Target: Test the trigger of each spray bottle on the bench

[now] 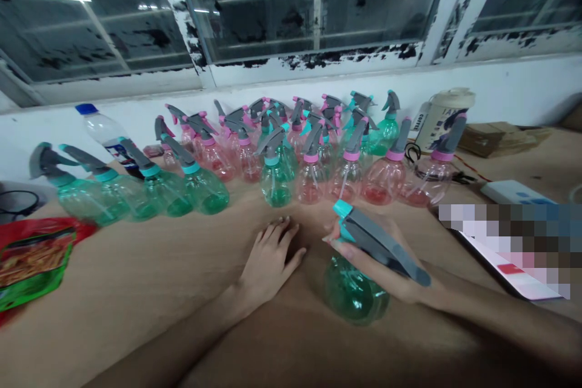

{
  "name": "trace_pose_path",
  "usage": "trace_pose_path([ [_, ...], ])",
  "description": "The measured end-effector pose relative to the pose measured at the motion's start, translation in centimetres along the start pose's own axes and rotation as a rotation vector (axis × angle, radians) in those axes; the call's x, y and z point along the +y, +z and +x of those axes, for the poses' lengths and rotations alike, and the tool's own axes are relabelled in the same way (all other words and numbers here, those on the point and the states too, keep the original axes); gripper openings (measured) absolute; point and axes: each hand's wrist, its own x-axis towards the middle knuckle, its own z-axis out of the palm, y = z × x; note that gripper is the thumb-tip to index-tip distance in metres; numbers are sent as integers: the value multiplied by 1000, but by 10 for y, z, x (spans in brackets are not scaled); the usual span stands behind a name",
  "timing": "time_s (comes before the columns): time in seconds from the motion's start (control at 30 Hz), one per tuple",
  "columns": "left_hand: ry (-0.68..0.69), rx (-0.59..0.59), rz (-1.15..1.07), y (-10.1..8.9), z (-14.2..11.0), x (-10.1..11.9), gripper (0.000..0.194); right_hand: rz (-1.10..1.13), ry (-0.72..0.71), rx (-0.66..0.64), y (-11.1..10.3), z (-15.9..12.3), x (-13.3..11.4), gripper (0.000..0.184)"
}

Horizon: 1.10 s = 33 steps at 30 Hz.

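My right hand [386, 254] is wrapped round the neck of a green spray bottle [357, 297] with a grey and turquoise trigger head. The bottle's round body shows below my fingers. Just to its left, my left hand [271, 260] lies flat on the wooden table [150, 291], fingers apart, with nothing in it. Beyond both hands stands a front row of spray bottles. A green one [276, 185] is nearest my left hand, beside a pink one [311, 182]. Several more green ones [207, 190] line the left side.
More spray bottles [297, 115] crowd the back by the wall. A blue-capped drink bottle [107, 133] stands at the left, above a red and green snack packet [36, 260]. On the right are a coffee cup [441, 112], a cardboard box [500, 138], a cable and a partly blurred screen [518, 267].
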Motion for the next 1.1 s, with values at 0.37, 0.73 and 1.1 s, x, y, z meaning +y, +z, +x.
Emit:
trace_pose_path([
  [0.37,23,6,8,0,1,-1,39,18,-26,-13,0,1,-2,30],
  [0.73,20,11,11,0,1,0,41,-28,-20,9,1,0,-4,23],
  [1.1,11,-14,11,-3,2,1,40,103,65,-67,1,-2,0,7],
])
